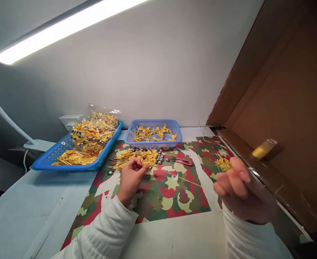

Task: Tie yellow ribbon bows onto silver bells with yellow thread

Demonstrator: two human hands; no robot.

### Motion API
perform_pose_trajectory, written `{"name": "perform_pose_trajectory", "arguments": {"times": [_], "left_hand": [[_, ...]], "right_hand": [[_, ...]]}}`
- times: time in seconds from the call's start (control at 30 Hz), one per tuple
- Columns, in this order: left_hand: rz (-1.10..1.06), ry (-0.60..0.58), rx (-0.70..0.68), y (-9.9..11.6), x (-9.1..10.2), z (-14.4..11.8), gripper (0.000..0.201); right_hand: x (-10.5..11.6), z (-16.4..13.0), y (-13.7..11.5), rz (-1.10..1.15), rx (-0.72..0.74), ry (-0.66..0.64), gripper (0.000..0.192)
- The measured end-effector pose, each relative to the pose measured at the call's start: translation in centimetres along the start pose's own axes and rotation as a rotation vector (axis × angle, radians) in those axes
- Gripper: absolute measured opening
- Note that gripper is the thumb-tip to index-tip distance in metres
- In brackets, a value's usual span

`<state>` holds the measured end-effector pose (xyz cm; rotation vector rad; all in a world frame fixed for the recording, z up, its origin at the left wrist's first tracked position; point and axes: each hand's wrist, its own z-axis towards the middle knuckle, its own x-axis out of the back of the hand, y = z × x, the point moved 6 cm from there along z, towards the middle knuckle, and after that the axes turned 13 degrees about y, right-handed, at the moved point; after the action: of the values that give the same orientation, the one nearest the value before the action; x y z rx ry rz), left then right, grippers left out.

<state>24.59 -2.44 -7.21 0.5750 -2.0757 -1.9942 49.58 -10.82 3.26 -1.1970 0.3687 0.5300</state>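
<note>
Left hand (130,178) pinches small bell and bow just in front of loose bow pile (139,157); gold thread (178,177) runs from it toward right hand (240,190), fingers curled closed, grip hidden. Thread likely thin, limp, slippery: pinch near end.

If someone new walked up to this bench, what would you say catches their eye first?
Probably the yellow bows: a heap in a clear bag on the blue tray at back left, more in the small blue basket at back centre. Next, the patterned red-and-green mat, where the left hand pinches a thin gold cord running toward the raised right hand.
</note>
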Motion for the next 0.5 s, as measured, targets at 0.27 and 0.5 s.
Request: {"name": "perform_pose_trajectory", "arguments": {"times": [0.27,0.5], "left_hand": [[-0.179,0.073,0.173,0.3,0.9,0.8,0.042],[-0.298,0.027,0.222,2.2,1.6,1.1,0.043]], "right_hand": [[-0.7,-3.1,6.8,-0.179,-0.845,-0.473,0.030],[2.9,1.1,9.7,-0.382,-0.644,-0.259,0.030]]}}
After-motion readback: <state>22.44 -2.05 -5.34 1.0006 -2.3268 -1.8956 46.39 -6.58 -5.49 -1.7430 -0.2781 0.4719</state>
